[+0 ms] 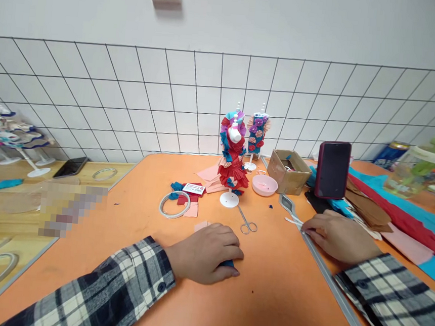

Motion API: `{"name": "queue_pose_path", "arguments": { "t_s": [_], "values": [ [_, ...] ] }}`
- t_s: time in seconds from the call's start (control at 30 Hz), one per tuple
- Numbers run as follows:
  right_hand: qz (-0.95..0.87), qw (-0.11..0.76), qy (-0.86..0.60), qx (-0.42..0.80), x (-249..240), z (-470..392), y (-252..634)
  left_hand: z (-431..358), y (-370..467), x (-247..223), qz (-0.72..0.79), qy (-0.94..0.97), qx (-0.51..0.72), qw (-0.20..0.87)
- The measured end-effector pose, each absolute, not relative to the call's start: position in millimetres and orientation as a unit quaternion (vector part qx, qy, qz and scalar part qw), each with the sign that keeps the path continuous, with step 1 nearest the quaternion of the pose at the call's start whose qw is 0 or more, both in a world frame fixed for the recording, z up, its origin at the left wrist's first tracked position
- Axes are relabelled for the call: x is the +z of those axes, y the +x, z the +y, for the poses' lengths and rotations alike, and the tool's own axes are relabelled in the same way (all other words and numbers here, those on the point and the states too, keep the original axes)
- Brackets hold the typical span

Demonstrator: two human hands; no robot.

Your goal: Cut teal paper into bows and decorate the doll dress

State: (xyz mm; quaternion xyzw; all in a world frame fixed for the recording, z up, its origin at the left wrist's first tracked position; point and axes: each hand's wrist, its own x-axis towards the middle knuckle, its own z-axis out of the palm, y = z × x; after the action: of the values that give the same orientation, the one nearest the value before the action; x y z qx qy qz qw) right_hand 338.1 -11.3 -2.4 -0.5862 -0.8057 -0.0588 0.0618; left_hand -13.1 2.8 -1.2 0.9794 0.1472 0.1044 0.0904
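Clock centred on the red-ruffled dress stand (234,164), 12 toward the wall. Stands upright on a round white base. Carries blue, pink and purple ruffles higher up.

Rests left hand (209,253) at 6 o'clock, palm down on the orange tabletop (277,300). Curls fingers nearly closed, with a small blue piece (227,263) between thumb and forefinger, mostly hidden by them.

Rests right hand (340,237) at 4 o'clock. Bends fingers down, fingertips at the narrow end of a slender grey tool (287,205). Can't tell if gripped or just touched; can't tell tool type either.

Around the centre:
- at 5, near the base: small scissors (248,225), handles toward the left hand, loops apart
- at 8: white ring (175,204), lying flat; just beyond, a printed card (194,189) on red scraps (187,199), beside blue scraps (177,187)
- between 1 and 2: second dress stand (257,136), upright, blue with flowers
- at 4, near: pink bowl (264,185), small bits inside
- at 3: open cardboard box (288,173), then a phone (333,170) propped upright
- between 3 and 4, far out: red cloth (399,214) across blue cloth (426,211)
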Motion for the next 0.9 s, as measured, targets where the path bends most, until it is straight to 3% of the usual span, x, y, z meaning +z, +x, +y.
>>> {"name": "queue_pose_path", "arguments": {
  "t_s": [0.17, 0.43, 0.9],
  "values": [
    [-0.828, 0.038, -0.556, -0.054, -1, -17, 335, 1, -12, 1, 0.151, 0.98, 0.098, 0.079],
    [-0.811, 0.078, -0.579, 0.044, -5, -5, 351, -1, -12, 3, 0.157, 0.978, 0.114, 0.075],
    [-0.771, 0.092, -0.623, 0.095, 4, -1, 335, -1, -12, 0, 0.157, 0.979, 0.113, 0.068]
  ]
}}
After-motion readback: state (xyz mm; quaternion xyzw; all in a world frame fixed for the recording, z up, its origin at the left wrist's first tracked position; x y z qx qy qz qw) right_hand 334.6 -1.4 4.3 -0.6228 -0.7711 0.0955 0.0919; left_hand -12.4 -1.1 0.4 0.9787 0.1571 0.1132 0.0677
